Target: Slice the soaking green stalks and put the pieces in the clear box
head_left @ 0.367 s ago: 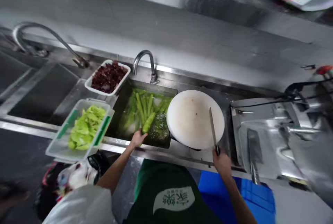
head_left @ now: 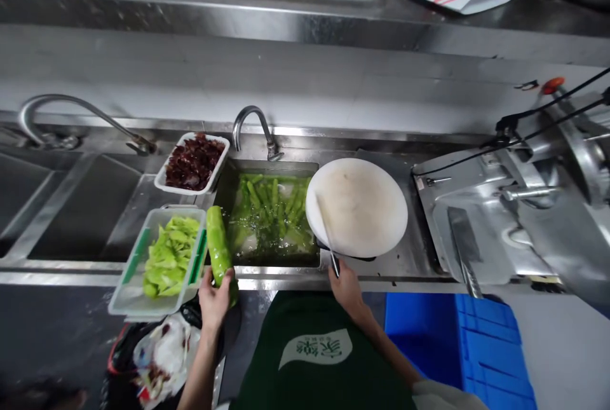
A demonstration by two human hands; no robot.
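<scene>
My left hand [head_left: 215,295] is closed around the lower end of a thick, light-green celtuce stem [head_left: 218,241], held upright in front of the sink's left rim. In my right hand [head_left: 347,289] is the black handle of a kitchen knife [head_left: 326,224], its blurred blade over the left part of a round white cutting board [head_left: 366,206]. More long green stems [head_left: 271,200] lie in water in the sink [head_left: 267,259]. Beside my left hand stands a clear plastic tub [head_left: 124,300] with cut light-green pieces [head_left: 172,257].
A white basket [head_left: 190,191] of dark red pieces sits behind the tub. A faucet [head_left: 255,121] rises behind the sink. Below are a trash bag [head_left: 164,356] at left and a blue bin [head_left: 490,353] at right. A cleaver [head_left: 462,248] lies in the right-hand metal tray.
My left hand has lifted the celtuce stem out of the sink and moved left and toward me. The knife in my right hand has shifted left across the cutting board. The view has turned.
</scene>
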